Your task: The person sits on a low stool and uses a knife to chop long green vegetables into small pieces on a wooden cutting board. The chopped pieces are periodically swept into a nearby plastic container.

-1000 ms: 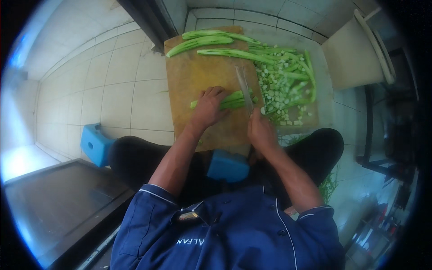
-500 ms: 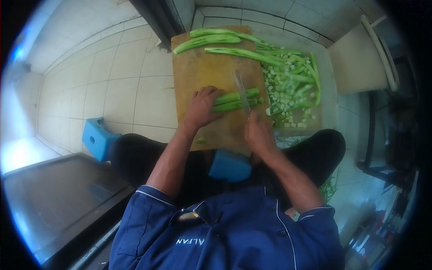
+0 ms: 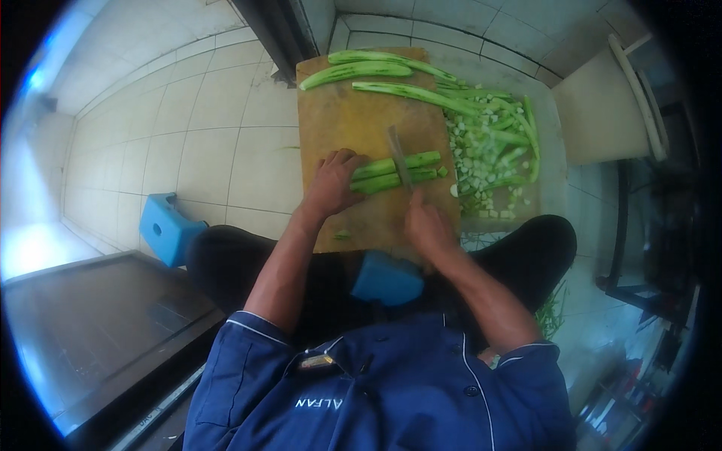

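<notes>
Green vegetable lengths (image 3: 376, 182) lie side by side on the wooden board (image 3: 352, 222), just above frame centre. Left forearm slants up and rightward from the lower middle; left hand (image 3: 331, 184), back up, bends over the lengths' left ends, fingers holding them, thumb toward the bottom of the frame. Right forearm slants up and leftward; right hand (image 3: 432, 227), below and right of the lengths, has its fingers wrapped around the handle end of a knife (image 3: 397, 148). Blade points up the frame, leaning left, crossing the lengths; cannot tell how deep it sits.

Hidden: left ends of the lengths, under the hand; knife handle, inside the fist. Diced pieces (image 3: 470, 161), right of the board, blur together in spots. Clutter at lower right too smeared to identify; frame rim dark.
</notes>
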Available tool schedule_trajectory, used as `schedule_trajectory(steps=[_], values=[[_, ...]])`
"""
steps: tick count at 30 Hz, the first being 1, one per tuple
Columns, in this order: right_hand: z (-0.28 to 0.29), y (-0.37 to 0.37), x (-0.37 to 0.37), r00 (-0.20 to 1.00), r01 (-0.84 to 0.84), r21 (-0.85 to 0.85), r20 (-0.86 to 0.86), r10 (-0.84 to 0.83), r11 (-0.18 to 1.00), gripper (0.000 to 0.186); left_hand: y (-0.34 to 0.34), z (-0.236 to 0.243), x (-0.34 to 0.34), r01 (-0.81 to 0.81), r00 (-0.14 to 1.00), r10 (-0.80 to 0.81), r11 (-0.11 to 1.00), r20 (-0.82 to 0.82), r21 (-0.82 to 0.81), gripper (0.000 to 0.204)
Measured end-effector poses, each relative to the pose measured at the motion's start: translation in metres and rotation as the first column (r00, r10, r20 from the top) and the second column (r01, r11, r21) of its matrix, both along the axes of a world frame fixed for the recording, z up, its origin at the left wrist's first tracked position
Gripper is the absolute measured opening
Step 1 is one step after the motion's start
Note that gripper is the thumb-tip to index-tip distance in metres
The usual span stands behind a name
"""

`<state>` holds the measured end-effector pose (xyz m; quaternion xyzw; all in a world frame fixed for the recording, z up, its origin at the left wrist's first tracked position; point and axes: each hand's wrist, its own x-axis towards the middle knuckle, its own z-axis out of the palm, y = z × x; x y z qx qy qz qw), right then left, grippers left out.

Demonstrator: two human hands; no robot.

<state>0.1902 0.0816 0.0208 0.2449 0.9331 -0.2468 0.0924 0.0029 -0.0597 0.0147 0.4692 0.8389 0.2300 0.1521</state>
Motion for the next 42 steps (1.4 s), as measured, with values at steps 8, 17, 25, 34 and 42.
schedule_trajectory(steps=[8,17,25,34,42], values=[[-0.013,-0.009,-0.002,0.993,-0.056,0.0,0.102,0.056,0.998,0.043,-0.008,0.005,-0.008,-0.001,0.996,-0.001,1.0,0.087,0.014,0.065],[-0.019,0.042,0.008,0.972,0.233,-0.003,-0.011,-0.233,0.973,0.044,0.011,-0.01,-0.001,0.013,0.997,-0.02,0.996,0.073,0.09,0.063],[-0.011,0.048,0.033,0.976,0.155,0.101,-0.173,-0.136,0.983,0.028,0.054,-0.017,0.02,0.062,0.998,-0.06,0.985,-0.02,0.16,0.063],[-0.011,0.03,0.018,0.997,0.078,0.105,-0.025,-0.076,0.991,0.031,0.048,-0.024,0.02,0.061,0.998,-0.054,0.981,-0.043,0.186,0.066],[-0.009,0.021,0.01,0.997,0.045,0.069,0.06,-0.049,0.997,0.036,0.043,-0.025,0.019,0.064,0.998,-0.066,0.981,0.001,0.181,0.067]])
